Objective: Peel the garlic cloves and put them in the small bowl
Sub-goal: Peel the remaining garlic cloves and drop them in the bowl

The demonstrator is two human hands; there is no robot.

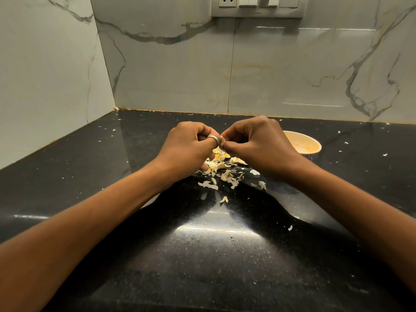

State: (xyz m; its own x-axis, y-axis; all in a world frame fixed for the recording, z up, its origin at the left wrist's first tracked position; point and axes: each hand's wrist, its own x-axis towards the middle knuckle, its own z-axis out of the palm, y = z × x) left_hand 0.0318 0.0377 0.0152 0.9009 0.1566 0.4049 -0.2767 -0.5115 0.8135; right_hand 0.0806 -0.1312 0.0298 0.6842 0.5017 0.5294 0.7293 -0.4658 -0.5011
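Hands: your left hand [191,143] and right hand [254,143] both pinch one garlic clove [222,138], mid-peel.
Done: skins [221,170] heaped on the counter [202,255].
Left: small bowl [299,137], contents unclear.

The left hand [189,143] and right hand [256,140] are held above the black desk [202,255], curled fingers meeting. Both pinch a small garlic clove [222,138], mostly hidden. The left hand wears a ring [212,138]. Loose peels [225,174] lie on the desk directly beneath. The small bowl [304,143] stands just behind the right hand, partly hidden. A switch panel [258,5] is mounted on the marble wall [180,75].
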